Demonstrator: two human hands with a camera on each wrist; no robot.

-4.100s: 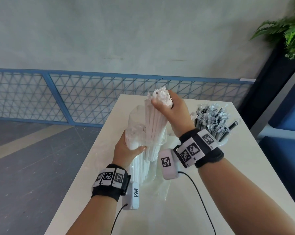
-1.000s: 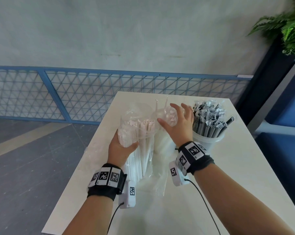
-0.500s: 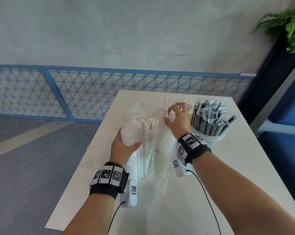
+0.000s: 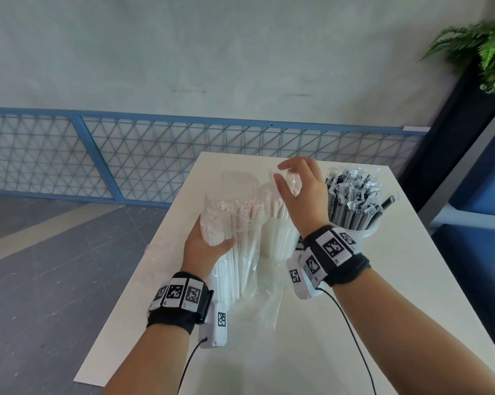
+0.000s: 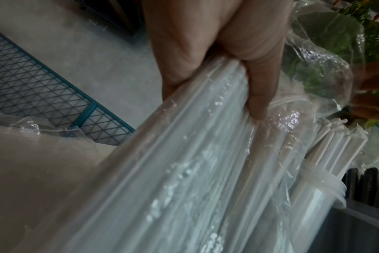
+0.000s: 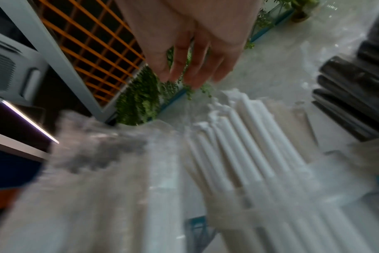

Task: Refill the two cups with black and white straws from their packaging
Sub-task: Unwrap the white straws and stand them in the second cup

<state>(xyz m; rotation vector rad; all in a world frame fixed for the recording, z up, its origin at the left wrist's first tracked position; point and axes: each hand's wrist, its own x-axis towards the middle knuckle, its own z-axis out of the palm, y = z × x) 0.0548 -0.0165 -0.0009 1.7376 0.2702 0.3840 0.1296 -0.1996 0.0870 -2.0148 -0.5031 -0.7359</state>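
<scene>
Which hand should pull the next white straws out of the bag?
Right. The right hand is free, open above the white-straw cup, next to the bag's open top. The left hand grips the bag of white straws, keeping it upright.

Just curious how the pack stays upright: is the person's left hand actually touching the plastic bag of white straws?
Touching. The left wrist view shows the left hand with fingers curled round the bag of white straws, pressing its plastic.
</scene>
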